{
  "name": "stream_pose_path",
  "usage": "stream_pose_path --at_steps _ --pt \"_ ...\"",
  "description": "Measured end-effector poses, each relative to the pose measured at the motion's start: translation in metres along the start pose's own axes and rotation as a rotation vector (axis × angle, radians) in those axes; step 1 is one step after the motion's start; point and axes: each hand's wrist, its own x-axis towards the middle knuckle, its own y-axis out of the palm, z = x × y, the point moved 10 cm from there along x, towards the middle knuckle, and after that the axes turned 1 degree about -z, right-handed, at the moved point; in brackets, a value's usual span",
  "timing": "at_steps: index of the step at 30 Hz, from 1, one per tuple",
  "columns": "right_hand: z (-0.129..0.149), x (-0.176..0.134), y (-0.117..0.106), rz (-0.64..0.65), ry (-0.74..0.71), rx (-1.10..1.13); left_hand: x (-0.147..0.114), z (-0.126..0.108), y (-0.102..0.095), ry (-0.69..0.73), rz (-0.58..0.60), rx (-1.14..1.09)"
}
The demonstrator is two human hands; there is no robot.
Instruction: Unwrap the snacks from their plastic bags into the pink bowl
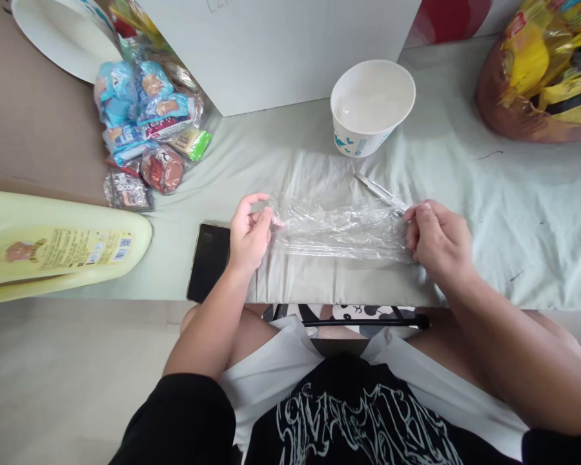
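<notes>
A clear plastic bag (339, 226) is stretched sideways between my two hands, just above the cloth-covered table. My left hand (250, 231) pinches its left end between thumb and fingers. At the right end, my right hand (438, 239) has its fingers closed on the bag. Partly behind the plastic lies a slim silver tool (375, 188), perhaps a knife or pen; its lower end is close to my right fingers. Beyond it stands a white paper bowl (372, 97) with blue-green print. A dark phone (209, 258) lies beside my left wrist.
Wrapped snacks (145, 123) are heaped at the left back, near another white bowl (68, 39). A pale yellow bottle (68, 245) lies at the left. A white box (281, 51) stands at the back. At the right is a reddish basin (496, 97) of yellow packets.
</notes>
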Motion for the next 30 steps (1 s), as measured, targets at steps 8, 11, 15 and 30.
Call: stream_pose_path --at_steps 8,11,15,30 --pt "-0.005 0.002 0.002 0.006 0.078 0.012 -0.004 -0.003 -0.025 0.064 -0.254 -0.004" --pt "-0.010 0.002 0.001 -0.007 0.113 0.007 -0.006 -0.012 -0.027 0.187 -0.240 0.151" --pt "-0.010 0.002 0.001 -0.016 0.072 0.009 -0.011 -0.031 -0.017 0.364 -0.167 0.422" --pt "0.083 -0.082 0.030 0.026 -1.155 -0.404 -0.049 -0.062 -0.002 0.635 -0.305 0.904"
